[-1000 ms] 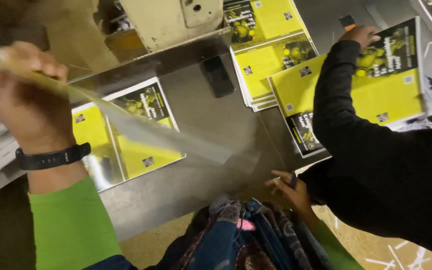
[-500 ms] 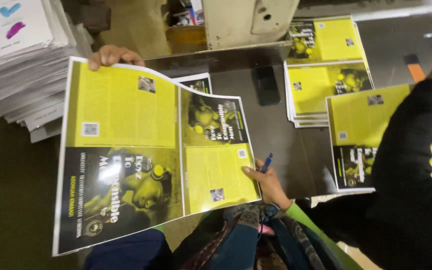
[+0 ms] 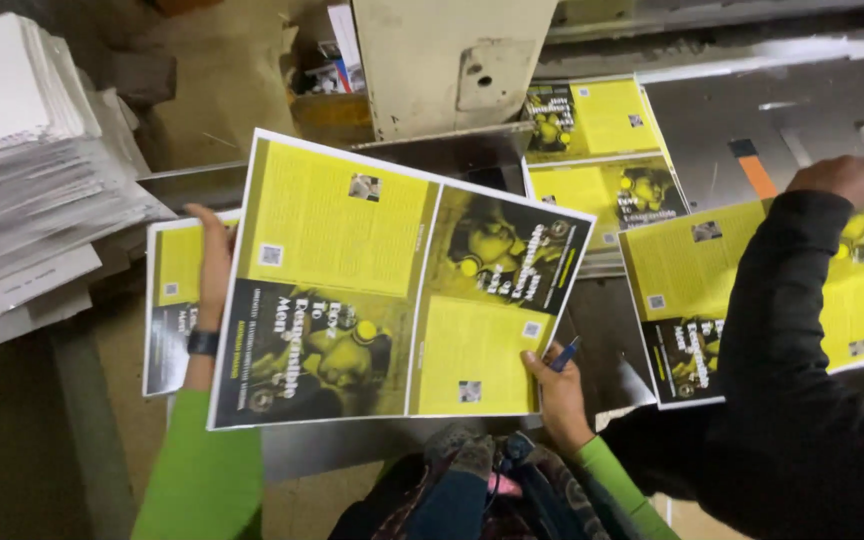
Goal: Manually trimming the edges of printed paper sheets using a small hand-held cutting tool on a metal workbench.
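I hold up a large printed sheet point(image 3: 382, 290), yellow and black with several book-cover panels, flat in front of me. My left hand point(image 3: 214, 262), with a black wristband and green sleeve, grips its left edge from behind. My right hand point(image 3: 555, 385) pinches the sheet's lower right corner and also keeps a blue pen point(image 3: 565, 354) between its fingers. Beneath the left side lies another printed sheet point(image 3: 174, 300) on the metal table point(image 3: 712, 120).
A co-worker's arm in a black sleeve point(image 3: 802, 330) reaches across the right, hand point(image 3: 842, 178) on a yellow sheet point(image 3: 692, 290). More yellow sheets are stacked at the back point(image 3: 602, 130). A tall pile of white paper point(image 3: 32, 170) stands at the left. A beige machine housing point(image 3: 452, 60) rises behind.
The sheet, seen edge-on a second ago, has swung face up and now tilts right. My left hand has slid from its top edge to its left edge. The co-worker's arm stays on the right.
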